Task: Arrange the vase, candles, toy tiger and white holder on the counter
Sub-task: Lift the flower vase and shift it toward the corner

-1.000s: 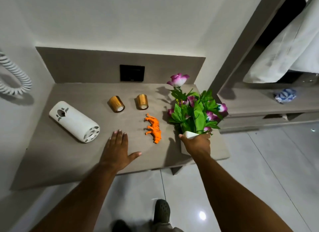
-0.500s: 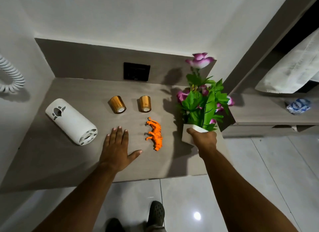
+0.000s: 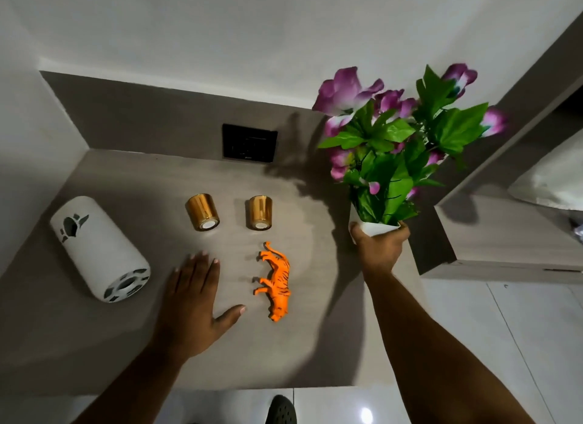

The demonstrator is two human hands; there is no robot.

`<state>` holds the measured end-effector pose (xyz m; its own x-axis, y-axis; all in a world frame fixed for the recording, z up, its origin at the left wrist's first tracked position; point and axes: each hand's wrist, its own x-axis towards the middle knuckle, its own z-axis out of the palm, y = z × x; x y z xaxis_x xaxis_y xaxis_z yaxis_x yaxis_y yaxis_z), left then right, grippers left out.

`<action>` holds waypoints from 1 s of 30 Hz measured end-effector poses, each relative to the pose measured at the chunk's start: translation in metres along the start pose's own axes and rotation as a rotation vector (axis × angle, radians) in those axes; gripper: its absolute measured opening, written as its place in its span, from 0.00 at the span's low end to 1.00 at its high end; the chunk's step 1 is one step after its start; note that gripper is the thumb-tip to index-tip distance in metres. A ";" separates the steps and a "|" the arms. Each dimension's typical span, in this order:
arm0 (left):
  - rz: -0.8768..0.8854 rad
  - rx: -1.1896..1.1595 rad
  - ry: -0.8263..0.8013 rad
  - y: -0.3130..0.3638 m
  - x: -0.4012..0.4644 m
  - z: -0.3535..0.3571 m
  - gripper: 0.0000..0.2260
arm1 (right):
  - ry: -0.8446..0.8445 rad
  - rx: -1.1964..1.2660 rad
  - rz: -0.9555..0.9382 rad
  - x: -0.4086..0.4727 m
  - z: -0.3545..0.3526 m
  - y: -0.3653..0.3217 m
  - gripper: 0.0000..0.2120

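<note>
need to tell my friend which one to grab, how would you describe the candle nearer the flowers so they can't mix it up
Start at the grey counter under the black wall panel. Two gold candles lie on their sides in a row just below that panel. The right-hand candle is the one directly above the orange toy tiger and closer to the vase of purple flowers; the left-hand candle lies nearer the white holder.
</note>
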<state>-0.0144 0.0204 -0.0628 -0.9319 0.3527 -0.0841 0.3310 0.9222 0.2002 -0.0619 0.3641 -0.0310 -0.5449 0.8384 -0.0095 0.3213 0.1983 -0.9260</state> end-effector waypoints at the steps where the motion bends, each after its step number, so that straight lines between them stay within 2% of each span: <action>1: -0.004 -0.007 0.003 0.001 0.001 -0.001 0.45 | 0.001 0.011 -0.008 0.004 0.003 0.001 0.46; 8: -0.020 -0.028 0.025 0.001 0.007 -0.001 0.46 | -0.027 0.039 -0.061 0.039 0.018 0.008 0.46; 20: -0.029 -0.007 0.023 -0.001 0.016 0.004 0.46 | 0.024 0.063 -0.040 0.059 0.044 0.003 0.39; 27: -0.023 -0.020 0.043 -0.001 0.016 0.002 0.46 | -0.105 0.099 -0.015 0.053 0.033 -0.009 0.44; 30: -0.025 -0.019 0.030 -0.002 0.014 0.003 0.46 | -0.109 0.088 0.002 0.031 0.025 -0.015 0.46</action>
<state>-0.0281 0.0243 -0.0669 -0.9439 0.3249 -0.0598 0.3054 0.9272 0.2166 -0.1030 0.3741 -0.0273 -0.6265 0.7779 -0.0481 0.2558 0.1470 -0.9555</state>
